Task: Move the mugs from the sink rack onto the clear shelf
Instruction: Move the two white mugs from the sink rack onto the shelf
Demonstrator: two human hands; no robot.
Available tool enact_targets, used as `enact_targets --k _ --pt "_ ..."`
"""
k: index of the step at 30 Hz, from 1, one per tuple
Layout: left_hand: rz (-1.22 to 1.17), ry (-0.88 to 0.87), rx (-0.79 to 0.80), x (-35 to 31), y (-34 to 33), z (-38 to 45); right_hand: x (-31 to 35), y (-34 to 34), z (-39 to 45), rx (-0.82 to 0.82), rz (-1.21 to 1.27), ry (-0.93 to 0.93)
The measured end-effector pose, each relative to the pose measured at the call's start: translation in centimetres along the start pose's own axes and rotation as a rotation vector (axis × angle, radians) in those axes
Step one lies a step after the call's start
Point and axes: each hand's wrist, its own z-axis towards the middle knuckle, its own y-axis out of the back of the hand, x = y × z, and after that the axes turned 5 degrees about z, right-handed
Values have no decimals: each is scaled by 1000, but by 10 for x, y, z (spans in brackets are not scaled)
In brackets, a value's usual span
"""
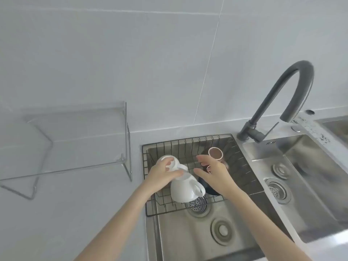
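A black wire rack [190, 146] sits in the left sink basin. In it, a white mug [167, 161] lies at the left with my left hand [162, 173] closed around it. A second white mug [185, 189] lies on its side just in front, handle to the right. A pink-rimmed mug [215, 153] stands at the back of the rack, and a dark mug [206, 185] lies partly hidden under my right hand [212, 173]. That hand hovers with fingers spread, holding nothing. The clear shelf [75, 129] stands on the counter to the left, with nothing on it.
A dark grey curved faucet [288, 95] rises behind the sinks at the right. A second steel basin [301, 178] with drains lies to the right. A tiled wall runs behind the white counter [75, 213].
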Motion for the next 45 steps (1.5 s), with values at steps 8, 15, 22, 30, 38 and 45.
enact_targets --k 8,15,22,30,38,45 --pt "33 120 110 30 -30 18 -29 -24 12 171 45 -252" --pt "73 112 133 36 -40 23 -37 -33 21 208 -2 -289" --pt "57 95 25 38 -47 20 -35 -32 19 173 5 -266" --pt "57 -39 -178 -12 -5 -3 25 2 22 121 97 -124" --pt "138 -263 -592 -75 124 -39 176 14 59 49 212 311" --pt "168 -259 -674 -42 212 -27 232 -57 108 41 233 424"
